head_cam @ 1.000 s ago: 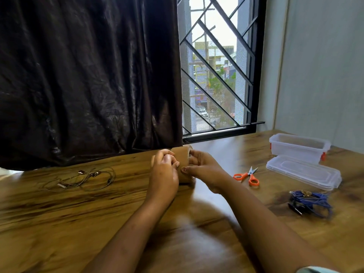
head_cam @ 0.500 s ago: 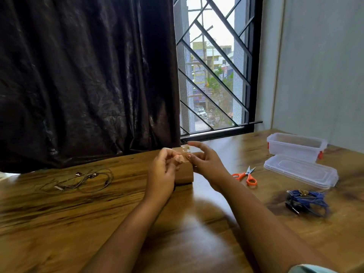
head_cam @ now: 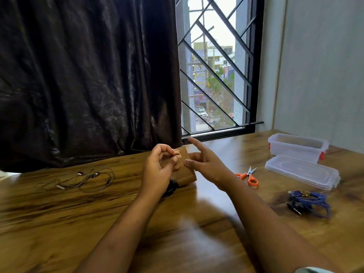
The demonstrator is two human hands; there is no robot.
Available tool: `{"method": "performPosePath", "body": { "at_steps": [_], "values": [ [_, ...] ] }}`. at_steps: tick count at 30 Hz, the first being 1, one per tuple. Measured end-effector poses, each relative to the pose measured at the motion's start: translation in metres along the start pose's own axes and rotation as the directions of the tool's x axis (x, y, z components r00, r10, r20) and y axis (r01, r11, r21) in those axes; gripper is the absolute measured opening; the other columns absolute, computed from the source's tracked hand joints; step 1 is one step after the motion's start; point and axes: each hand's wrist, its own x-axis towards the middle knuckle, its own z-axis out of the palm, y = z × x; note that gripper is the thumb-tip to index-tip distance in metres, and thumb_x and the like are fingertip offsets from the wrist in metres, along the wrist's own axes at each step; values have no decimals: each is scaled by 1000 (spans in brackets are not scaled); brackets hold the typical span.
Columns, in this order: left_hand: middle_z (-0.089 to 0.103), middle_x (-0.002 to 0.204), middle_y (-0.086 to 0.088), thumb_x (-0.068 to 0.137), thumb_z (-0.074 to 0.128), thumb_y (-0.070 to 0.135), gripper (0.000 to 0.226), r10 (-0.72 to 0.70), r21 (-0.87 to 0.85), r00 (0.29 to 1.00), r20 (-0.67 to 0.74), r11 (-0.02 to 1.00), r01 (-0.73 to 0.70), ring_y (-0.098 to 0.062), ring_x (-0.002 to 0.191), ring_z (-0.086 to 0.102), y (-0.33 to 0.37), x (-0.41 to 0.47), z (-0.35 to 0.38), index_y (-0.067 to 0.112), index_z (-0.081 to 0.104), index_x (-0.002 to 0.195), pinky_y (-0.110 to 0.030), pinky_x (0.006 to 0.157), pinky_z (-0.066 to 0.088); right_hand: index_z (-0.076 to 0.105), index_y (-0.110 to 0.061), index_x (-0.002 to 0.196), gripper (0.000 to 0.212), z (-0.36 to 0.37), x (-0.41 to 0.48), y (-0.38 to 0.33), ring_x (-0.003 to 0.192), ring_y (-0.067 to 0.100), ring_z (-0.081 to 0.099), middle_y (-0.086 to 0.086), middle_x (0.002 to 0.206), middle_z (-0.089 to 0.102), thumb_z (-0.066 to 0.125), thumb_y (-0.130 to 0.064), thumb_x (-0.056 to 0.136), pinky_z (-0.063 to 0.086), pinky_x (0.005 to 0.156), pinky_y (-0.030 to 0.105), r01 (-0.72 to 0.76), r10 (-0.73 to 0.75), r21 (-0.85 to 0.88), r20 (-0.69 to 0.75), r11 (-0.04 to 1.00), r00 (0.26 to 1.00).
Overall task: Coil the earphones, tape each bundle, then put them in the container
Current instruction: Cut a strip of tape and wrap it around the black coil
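Observation:
A brown tape roll [head_cam: 186, 172] stands on edge at mid-table. My left hand [head_cam: 159, 170] pinches a small piece of brown tape [head_cam: 176, 152] just in front of the roll. To the roll's right, my right hand [head_cam: 204, 162] has its fingers spread and holds nothing. A dark earphone bundle [head_cam: 171, 189] lies half hidden under my left wrist. Loose grey earphones [head_cam: 86, 179] lie uncoiled at the left. A coiled blue earphone bundle [head_cam: 308, 201] lies at the right. The clear container [head_cam: 297, 147] stands open at the far right.
The container's clear lid [head_cam: 301, 171] lies in front of the container. Orange-handled scissors [head_cam: 248, 175] lie between my right hand and the lid. A dark curtain [head_cam: 88, 75] and a barred window [head_cam: 216, 66] back the wooden table [head_cam: 59, 223].
My right hand let go of the tape roll and spread its fingers, drifting right. My left hand lifted off the roll with a small tape piece pinched.

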Motion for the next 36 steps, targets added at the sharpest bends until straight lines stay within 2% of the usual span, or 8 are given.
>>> {"method": "performPosePath", "body": {
  "at_steps": [4,7,13,17,21,27,29,36],
  "values": [
    [63,95,-4,85,55,-13,22,35,22,999,-28,999,-35,-1,88,62,2,0,0,9,51,88,-25,61,58,31,-27,142,57,2,-1,-2,77,14,60,5,82,67,57,-11,94,46,73,29,54,-56,-134,-12,990,998],
    [63,100,-4,83,56,-16,29,31,41,999,-39,999,-30,-6,94,63,-1,1,-1,12,51,89,-29,61,58,32,-27,140,55,2,-2,-3,70,12,55,3,75,60,57,-12,94,44,67,26,81,-85,-169,-15,982,996],
    [62,106,6,79,59,-17,41,57,106,998,-23,993,-55,-1,97,63,-2,-1,-1,21,50,90,-25,60,56,32,-26,139,52,3,-4,-6,65,8,52,2,73,59,57,-14,94,41,63,20,111,-126,-222,-54,969,991],
    [65,99,5,78,63,-13,36,105,181,993,-51,979,-94,-5,96,64,-4,-1,-2,19,51,90,-34,71,56,32,-26,137,52,6,-6,-10,62,5,51,3,75,61,57,-14,94,40,59,15,130,-154,-271,-67,954,986],
    [66,86,1,79,61,-15,30,111,134,990,-85,986,-99,-9,87,66,-1,-2,-2,13,53,83,-21,65,55,30,-30,136,53,9,-8,-13,67,8,55,11,83,68,57,-12,93,42,62,12,153,-193,-318,-99,936,976],
    [67,83,-1,83,58,-14,18,111,70,990,-86,992,-105,-5,80,66,1,-4,2,4,56,82,-19,64,55,31,-26,134,52,8,-8,-15,66,10,56,15,82,66,56,-7,93,42,58,8,183,-254,-419,-119,889,960],
    [67,82,-2,82,58,-15,12,98,41,991,-90,995,-94,-3,78,66,0,-4,2,-3,55,84,-17,63,54,33,-26,132,49,8,-7,-14,64,9,55,16,81,66,55,-6,93,41,57,8,189,-263,-446,-111,875,958],
    [69,89,-3,80,67,-6,20,-17,23,992,-127,1000,21,-8,81,69,-12,-2,3,10,55,78,-22,69,56,36,-28,127,45,4,-6,-10,58,9,49,8,72,58,55,-7,92,41,58,19,188,-257,-546,-53,816,965]
  ]
}}
